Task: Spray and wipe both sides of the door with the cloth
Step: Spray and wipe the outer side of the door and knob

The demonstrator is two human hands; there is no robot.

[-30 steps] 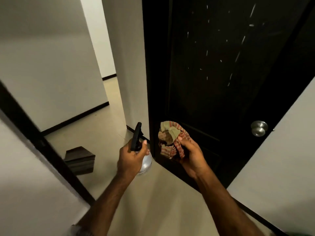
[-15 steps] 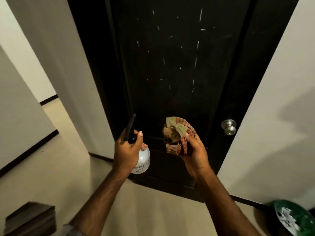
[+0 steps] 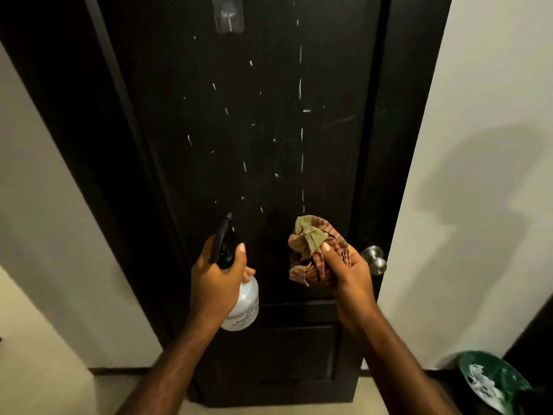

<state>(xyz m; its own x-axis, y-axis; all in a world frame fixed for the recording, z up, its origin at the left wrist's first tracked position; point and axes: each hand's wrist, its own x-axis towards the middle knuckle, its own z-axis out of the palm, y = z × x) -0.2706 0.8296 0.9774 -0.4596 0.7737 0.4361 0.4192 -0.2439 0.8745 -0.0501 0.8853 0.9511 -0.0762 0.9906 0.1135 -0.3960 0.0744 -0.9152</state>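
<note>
Since a moment ago you've squared up to the door (image 3: 269, 145) (white streaks run down it). Your left hand (image 3: 215, 283) grips the spray bottle (image 3: 244, 307); your right hand (image 3: 347, 274) clutches the bunched cloth (image 3: 311, 244) beside the knob (image 3: 374, 259).

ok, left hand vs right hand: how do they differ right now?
The left hand grips a spray bottle by its neck, nozzle aimed at the door; the right hand holds a bunched cloth. The right hand is nearer the knob than the left hand. Both are raised before the door, neither touching it.
</note>
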